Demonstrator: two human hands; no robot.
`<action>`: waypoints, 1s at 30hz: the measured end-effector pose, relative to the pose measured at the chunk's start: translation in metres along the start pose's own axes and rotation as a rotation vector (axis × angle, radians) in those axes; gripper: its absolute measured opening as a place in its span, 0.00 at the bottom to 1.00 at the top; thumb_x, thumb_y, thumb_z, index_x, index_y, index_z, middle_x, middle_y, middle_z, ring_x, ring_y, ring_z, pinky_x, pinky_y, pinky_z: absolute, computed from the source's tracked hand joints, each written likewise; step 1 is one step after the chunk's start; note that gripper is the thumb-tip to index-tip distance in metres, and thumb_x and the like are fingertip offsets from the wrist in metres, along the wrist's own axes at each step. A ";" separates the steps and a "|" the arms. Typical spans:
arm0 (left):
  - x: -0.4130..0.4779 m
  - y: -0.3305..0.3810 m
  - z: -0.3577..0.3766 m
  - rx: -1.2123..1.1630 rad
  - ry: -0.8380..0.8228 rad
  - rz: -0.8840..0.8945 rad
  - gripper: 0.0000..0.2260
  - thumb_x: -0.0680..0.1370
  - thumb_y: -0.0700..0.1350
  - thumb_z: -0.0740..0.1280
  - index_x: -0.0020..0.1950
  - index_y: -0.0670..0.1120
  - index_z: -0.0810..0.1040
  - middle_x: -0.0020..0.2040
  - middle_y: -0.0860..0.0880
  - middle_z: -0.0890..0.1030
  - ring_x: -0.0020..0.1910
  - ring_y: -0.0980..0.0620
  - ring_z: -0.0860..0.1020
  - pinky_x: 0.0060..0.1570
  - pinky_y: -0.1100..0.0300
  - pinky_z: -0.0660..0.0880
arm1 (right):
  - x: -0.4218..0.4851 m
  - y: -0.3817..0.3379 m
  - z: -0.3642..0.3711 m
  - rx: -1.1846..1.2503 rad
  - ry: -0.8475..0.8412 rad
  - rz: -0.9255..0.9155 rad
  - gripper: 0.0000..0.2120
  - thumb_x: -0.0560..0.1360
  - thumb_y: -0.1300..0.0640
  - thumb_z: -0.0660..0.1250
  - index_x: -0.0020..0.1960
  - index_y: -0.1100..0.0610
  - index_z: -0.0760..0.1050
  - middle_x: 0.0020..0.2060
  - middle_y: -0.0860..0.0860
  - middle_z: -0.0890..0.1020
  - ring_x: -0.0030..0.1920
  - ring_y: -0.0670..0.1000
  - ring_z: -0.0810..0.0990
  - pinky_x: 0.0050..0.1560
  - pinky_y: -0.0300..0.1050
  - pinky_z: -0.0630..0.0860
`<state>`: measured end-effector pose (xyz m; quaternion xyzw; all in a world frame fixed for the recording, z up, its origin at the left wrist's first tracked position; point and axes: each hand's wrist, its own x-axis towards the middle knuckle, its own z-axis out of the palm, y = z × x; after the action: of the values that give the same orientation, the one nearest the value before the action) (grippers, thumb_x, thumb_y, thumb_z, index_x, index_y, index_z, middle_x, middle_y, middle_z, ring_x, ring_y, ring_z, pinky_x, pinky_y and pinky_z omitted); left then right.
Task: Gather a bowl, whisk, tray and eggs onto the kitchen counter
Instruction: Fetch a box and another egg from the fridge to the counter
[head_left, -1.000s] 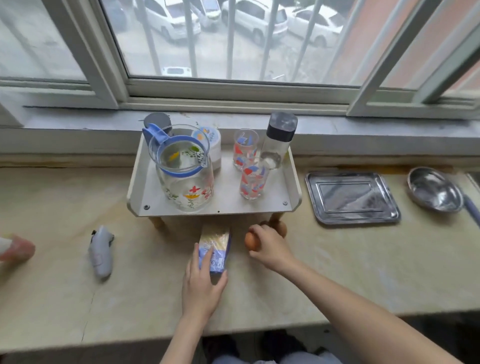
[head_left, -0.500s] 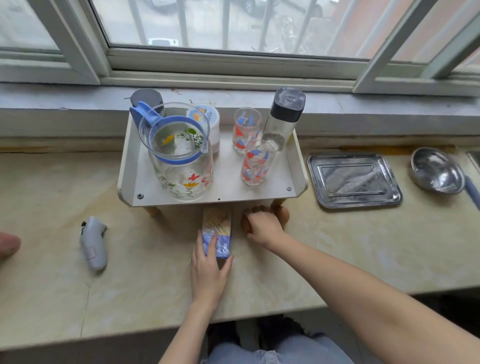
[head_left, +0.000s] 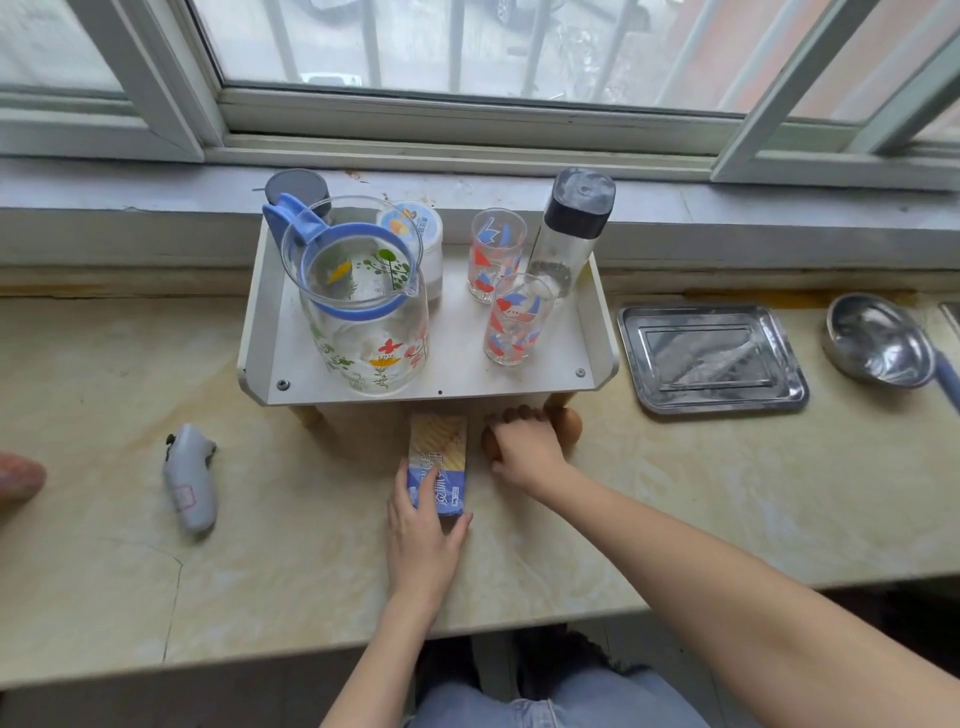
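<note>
Two brown eggs lie on the counter just under the front of the white shelf. One egg shows to the right of my right hand. The other egg peeks out at the hand's left side, with the fingers curled over it. My left hand grips the near end of a blue and yellow box lying flat beside the eggs. A steel tray and a steel bowl sit on the counter to the right. A blue handle leaves the bowl at the frame's edge; what it belongs to is cut off.
The raised white shelf carries a flowered glass pitcher, two printed glasses, a dark-capped bottle and jars. A grey handheld device lies at the left. A reddish object sits at the left edge. The counter's front edge is close.
My right hand has carried its egg forward, under the shelf's front edge, next to the second egg. My left hand has stayed on the box. The view has tilted down.
</note>
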<state>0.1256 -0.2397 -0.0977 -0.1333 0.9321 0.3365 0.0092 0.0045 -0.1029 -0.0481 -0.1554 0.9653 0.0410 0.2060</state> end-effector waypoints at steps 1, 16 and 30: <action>0.000 0.000 -0.001 0.000 -0.001 0.003 0.32 0.68 0.52 0.76 0.69 0.47 0.70 0.73 0.42 0.61 0.71 0.42 0.64 0.65 0.49 0.69 | -0.001 0.000 -0.001 0.001 0.000 0.000 0.25 0.70 0.51 0.69 0.66 0.54 0.70 0.60 0.57 0.77 0.61 0.59 0.73 0.61 0.52 0.69; 0.001 0.006 -0.009 0.084 0.022 0.041 0.31 0.68 0.54 0.76 0.67 0.45 0.73 0.74 0.41 0.62 0.70 0.42 0.65 0.64 0.49 0.69 | -0.012 0.001 -0.010 0.037 0.040 -0.002 0.26 0.71 0.49 0.68 0.67 0.53 0.68 0.60 0.56 0.77 0.62 0.58 0.72 0.59 0.51 0.69; 0.017 0.028 -0.028 0.114 -0.022 0.251 0.20 0.69 0.48 0.75 0.59 0.45 0.79 0.65 0.46 0.75 0.67 0.44 0.70 0.63 0.51 0.69 | -0.047 0.020 -0.017 0.163 0.122 -0.018 0.25 0.70 0.50 0.68 0.64 0.55 0.69 0.58 0.55 0.75 0.58 0.57 0.71 0.52 0.51 0.72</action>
<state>0.1042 -0.2411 -0.0601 -0.0113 0.9589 0.2830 -0.0152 0.0324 -0.0735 -0.0126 -0.1489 0.9747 -0.0488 0.1594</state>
